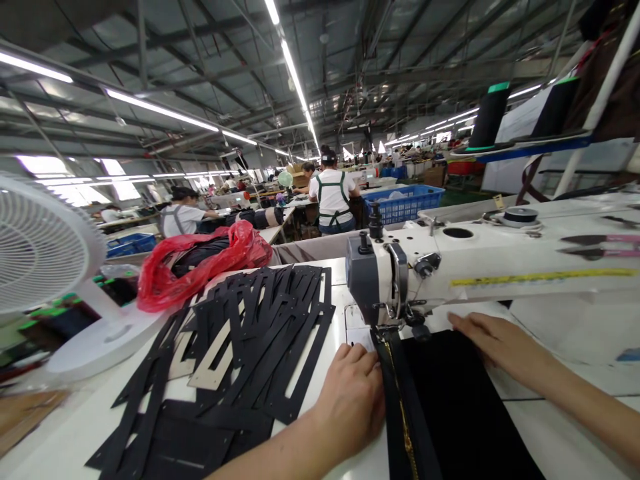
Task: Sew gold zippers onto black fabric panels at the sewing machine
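Note:
Black fabric point(460, 400) with a gold-toothed zipper point(400, 407) along its left part lies on the white table, its far end under the needle area of a sewing machine point(390, 280). Curled at the fabric's left edge is my left hand point(353, 393), its fingers closed on the edge beside the zipper. My right hand point(485, 337) rests at the fabric's upper right edge, just below the machine arm, with fingers stretched out. Many black frame-shaped pieces point(260, 360) lie piled left of my left hand, a few beige ones point(215, 360) among them.
A white fan point(100, 327) stands at the left, beside a red plastic bag point(205, 267) of dark material. Pink-handled snips point(600, 247) lie on the machine arm. Thread cones point(490, 117) stand at the upper right. Beyond are a blue crate point(403, 203) and seated people point(333, 193).

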The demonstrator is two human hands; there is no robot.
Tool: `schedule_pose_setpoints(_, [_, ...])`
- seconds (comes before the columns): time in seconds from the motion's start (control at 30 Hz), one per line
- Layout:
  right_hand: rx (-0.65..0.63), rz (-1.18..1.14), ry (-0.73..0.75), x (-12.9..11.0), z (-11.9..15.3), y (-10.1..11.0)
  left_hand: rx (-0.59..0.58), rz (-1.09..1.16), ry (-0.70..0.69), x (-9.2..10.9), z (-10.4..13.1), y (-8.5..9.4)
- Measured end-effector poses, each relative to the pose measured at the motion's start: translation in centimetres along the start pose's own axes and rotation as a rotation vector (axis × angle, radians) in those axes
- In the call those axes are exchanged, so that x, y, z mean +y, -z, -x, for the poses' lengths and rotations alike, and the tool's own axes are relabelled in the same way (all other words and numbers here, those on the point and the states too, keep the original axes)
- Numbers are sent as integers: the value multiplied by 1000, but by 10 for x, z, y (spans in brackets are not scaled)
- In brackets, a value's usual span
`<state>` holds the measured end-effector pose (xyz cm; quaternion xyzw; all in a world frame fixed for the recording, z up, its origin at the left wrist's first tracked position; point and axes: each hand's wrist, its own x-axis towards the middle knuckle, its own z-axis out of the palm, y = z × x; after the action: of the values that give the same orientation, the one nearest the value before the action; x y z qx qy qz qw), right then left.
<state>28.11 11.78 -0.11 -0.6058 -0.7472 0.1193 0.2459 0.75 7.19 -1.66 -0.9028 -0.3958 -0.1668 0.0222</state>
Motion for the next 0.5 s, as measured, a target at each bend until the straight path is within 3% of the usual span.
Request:
schedule_pose_setpoints(0.27, [138,250,213,4,-9,-16,53,10,-13,1,-2,-3])
schedule_pose_setpoints(0.4, [243,341,358,-30,9,-30,112,104,88,2,3,-5])
schedule_pose_setpoints(0.5, [275,252,615,-59,24,-47,214,194,129,0,6,-9])
